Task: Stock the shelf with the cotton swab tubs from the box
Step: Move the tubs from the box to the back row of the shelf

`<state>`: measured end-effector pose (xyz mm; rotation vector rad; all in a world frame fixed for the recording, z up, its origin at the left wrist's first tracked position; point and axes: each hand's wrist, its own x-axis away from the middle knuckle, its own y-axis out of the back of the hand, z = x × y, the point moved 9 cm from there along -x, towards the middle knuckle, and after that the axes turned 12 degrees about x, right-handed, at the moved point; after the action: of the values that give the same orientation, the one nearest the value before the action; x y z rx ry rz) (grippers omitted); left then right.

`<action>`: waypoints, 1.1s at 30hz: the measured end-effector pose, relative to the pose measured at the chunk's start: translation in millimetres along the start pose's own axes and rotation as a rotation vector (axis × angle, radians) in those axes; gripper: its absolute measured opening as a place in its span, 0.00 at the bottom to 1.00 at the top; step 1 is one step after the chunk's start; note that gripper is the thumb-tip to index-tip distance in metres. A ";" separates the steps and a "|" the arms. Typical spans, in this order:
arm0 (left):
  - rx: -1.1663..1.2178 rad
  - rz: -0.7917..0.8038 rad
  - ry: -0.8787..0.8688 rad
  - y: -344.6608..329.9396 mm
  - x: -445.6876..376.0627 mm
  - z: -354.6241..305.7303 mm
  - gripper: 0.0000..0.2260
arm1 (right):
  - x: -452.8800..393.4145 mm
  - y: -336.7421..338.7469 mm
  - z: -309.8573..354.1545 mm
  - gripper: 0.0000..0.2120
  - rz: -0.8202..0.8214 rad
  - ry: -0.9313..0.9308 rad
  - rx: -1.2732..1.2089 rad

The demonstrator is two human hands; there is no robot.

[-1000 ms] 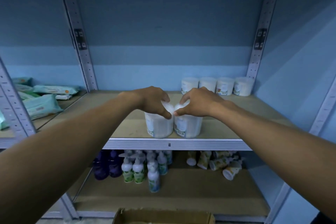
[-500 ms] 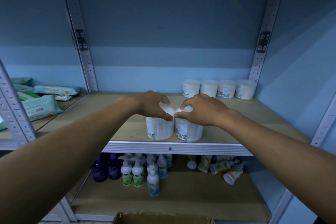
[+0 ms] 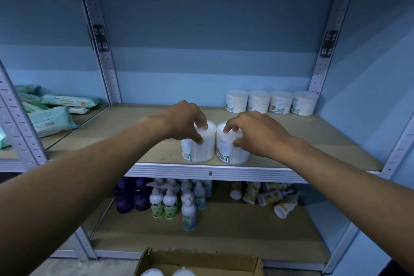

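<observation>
Two white cotton swab tubs stand side by side at the front edge of the middle shelf (image 3: 134,132). My left hand (image 3: 183,123) grips the lid of the left tub (image 3: 199,151) from above, fingers behind and thumb in front. The right tub (image 3: 233,154) is held the same way by my right hand (image 3: 257,134). Several more tubs (image 3: 271,102) stand in a row at the shelf's back right. Below me is the open cardboard box (image 3: 197,262), with two white tub lids (image 3: 152,272) showing inside.
Wipe packs (image 3: 53,119) lie on the neighbouring shelf to the left. On the lower shelf stand pump bottles (image 3: 165,204), and some bottles lie toppled (image 3: 268,197) on the right. Perforated metal uprights (image 3: 98,40) frame the bay.
Both tubs stay at the shelf's front edge. My fingers have drawn apart from the middle toward the lids' outer sides, so more of each lid shows.
</observation>
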<state>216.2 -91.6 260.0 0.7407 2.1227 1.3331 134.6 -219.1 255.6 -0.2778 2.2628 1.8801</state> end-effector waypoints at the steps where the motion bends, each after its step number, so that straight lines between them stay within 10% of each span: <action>1: 0.003 -0.006 0.002 0.0 -1.0 0.6 0.18 | -1.6 -0.9 -0.2 0.20 -0.010 -0.004 0.005; 33: 0.000 -0.092 0.153 11.5 -91.4 73.3 0.18 | -128.5 -47.6 -12.1 0.19 -0.096 -0.077 0.030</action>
<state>333.2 -104.0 255.6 0.5491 2.2467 1.3786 270.8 -236.4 246.1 -0.2979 2.1854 1.7767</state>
